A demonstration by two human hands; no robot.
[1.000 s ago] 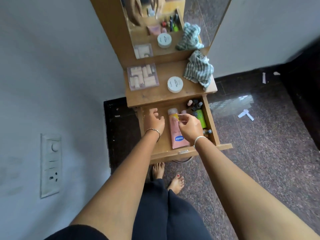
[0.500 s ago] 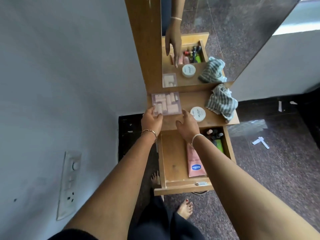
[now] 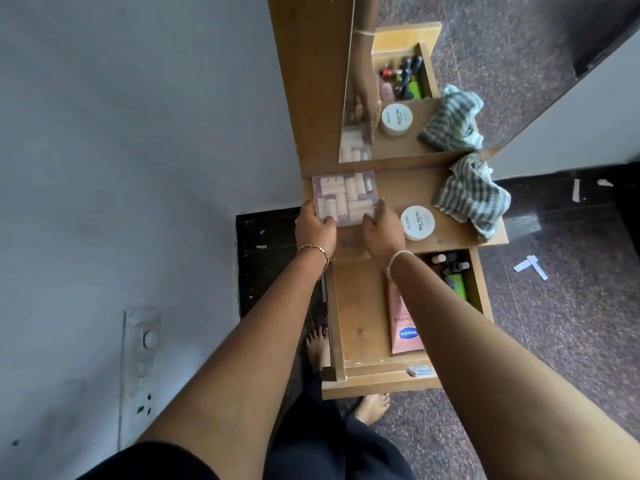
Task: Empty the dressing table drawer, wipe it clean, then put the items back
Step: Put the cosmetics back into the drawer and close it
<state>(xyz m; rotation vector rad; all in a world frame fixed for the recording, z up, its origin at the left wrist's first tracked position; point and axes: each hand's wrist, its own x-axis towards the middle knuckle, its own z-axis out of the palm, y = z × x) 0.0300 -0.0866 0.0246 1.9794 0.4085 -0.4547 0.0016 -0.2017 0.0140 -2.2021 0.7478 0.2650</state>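
Left hand (image 3: 315, 230), right hand (image 3: 382, 232) now around box (image 3: 344, 195)

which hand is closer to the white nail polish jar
Right. The right hand is just left of the jar, at the clear box's right side; the left hand at its left side.

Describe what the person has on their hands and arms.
Both forearms are bare, with no sleeves in view. At the wrist of the left hand sits a thin gold-coloured chain bracelet with small dark beads. At the wrist of the right hand sits a thin white band. No gloves or watch show.
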